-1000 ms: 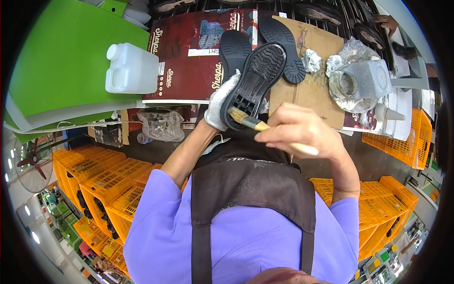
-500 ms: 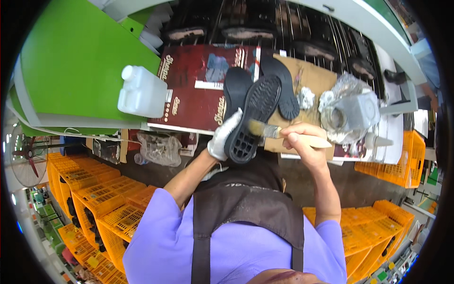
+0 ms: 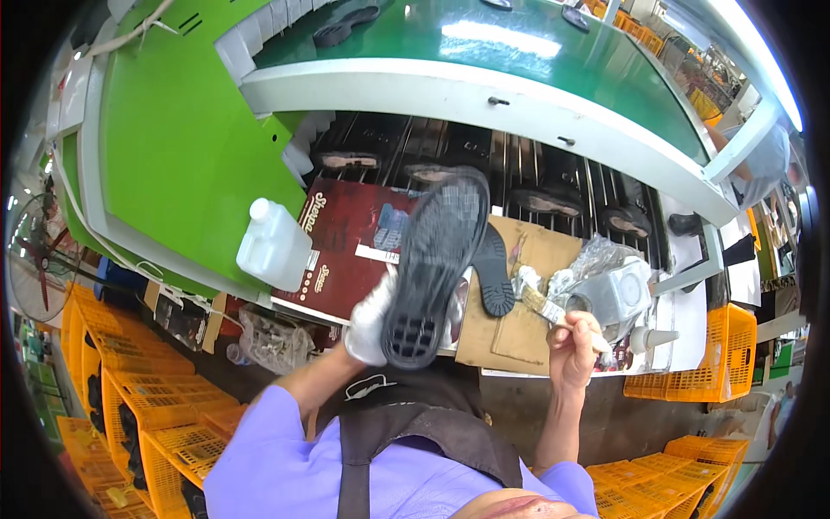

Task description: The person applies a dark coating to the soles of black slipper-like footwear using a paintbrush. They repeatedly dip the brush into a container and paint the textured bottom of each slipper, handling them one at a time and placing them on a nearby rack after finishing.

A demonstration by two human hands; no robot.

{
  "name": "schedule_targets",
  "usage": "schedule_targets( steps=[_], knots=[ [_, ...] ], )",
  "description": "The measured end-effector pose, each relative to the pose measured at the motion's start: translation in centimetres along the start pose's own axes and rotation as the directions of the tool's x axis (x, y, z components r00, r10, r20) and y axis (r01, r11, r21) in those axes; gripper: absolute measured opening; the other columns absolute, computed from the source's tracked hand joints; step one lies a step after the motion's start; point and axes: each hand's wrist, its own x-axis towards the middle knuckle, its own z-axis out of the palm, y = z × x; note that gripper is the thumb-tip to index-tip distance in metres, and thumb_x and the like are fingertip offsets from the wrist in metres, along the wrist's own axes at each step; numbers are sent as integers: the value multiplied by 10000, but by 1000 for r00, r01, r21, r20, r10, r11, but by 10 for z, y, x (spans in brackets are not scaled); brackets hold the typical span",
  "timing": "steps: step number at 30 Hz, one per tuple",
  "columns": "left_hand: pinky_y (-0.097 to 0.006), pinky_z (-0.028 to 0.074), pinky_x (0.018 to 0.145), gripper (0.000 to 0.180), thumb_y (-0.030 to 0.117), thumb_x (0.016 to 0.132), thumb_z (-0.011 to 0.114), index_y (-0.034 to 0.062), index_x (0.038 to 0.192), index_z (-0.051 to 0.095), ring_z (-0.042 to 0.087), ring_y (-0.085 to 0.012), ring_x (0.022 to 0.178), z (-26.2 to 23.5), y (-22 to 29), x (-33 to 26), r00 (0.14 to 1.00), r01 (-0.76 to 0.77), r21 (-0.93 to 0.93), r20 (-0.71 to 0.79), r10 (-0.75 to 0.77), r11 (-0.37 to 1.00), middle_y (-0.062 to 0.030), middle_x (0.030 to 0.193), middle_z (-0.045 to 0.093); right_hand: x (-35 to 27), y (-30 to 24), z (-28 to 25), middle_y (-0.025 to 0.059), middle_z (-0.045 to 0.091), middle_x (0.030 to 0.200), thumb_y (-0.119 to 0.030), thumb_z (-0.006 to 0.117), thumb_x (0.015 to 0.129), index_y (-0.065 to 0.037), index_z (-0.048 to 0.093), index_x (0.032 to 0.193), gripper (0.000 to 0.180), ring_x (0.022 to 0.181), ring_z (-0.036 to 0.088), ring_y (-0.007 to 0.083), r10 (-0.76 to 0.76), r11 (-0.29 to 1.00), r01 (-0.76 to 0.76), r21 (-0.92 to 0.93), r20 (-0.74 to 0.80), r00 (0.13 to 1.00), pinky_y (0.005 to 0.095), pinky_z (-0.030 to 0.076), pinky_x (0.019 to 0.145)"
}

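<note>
My left hand (image 3: 372,324), in a white glove, is closed around the lower end of a black shoe sole (image 3: 437,268). The sole's inner side faces up, showing a grid of hollows at the heel end. My bare right hand (image 3: 573,346) grips a paintbrush (image 3: 545,307) by its pale handle, the bristles pointing up and left beside a see-through plastic container (image 3: 618,294). Brush and sole are apart. Another black sole (image 3: 494,277) lies on the cardboard behind the held one.
A white jug (image 3: 275,246) stands on the dark red cardboard (image 3: 337,225) at left. A nozzle bottle (image 3: 653,339) lies at the right. Black shoes (image 3: 549,203) rest on rollers beyond, below a green conveyor (image 3: 519,43). Orange crates (image 3: 173,381) flank me.
The brush has moved off the sole, right toward the plastic container. My left hand has raised the sole, which now covers one sole behind it. The view has tilted up, showing the green conveyor.
</note>
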Motion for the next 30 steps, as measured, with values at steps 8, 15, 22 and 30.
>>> schedule_targets(
  steps=[8, 15, 22, 30],
  knots=[
    [-329, 423, 911, 450, 346, 968, 427, 0, 1247, 494, 539, -231, 1036, 84, 163, 231, 934, -277, 351, -122, 337, 894, -146, 1154, 561, -4, 8, 6, 56, 576, 679, -170, 585, 902, -15, 591, 949, 162, 582, 504, 129, 55, 996, -57, -67, -30, 998, 242, 403, 537],
    [-351, 476, 825, 279, 193, 898, 569, -1, 1098, 568, 591, -250, 867, -6, 60, 189, 598, -429, 883, 435, 673, -190, -124, 964, 607, -12, 19, -18, 58, 589, 699, -194, 595, 895, 25, 609, 978, 234, 592, 521, 98, -6, 948, -34, -318, -127, 992, 203, 404, 546],
    [-466, 445, 909, 843, 639, 710, 615, 106, 1329, 409, 558, -442, 1030, -38, -72, 110, 983, 103, 798, -174, -63, -594, -278, 1324, 395, -13, 11, -19, 50, 579, 685, -176, 597, 895, 34, 616, 966, 222, 586, 512, 98, -86, 972, 32, -234, -227, 970, 210, 407, 544],
    [-459, 495, 749, 540, 368, 704, 734, 129, 1130, 504, 564, -383, 917, -68, -110, 107, 995, 79, 873, -40, 90, -480, -203, 1068, 484, -24, -7, -30, 48, 608, 706, -123, 595, 884, 43, 641, 966, 191, 607, 533, 83, -153, 838, 22, -546, -197, 968, 207, 428, 569]
  ],
)
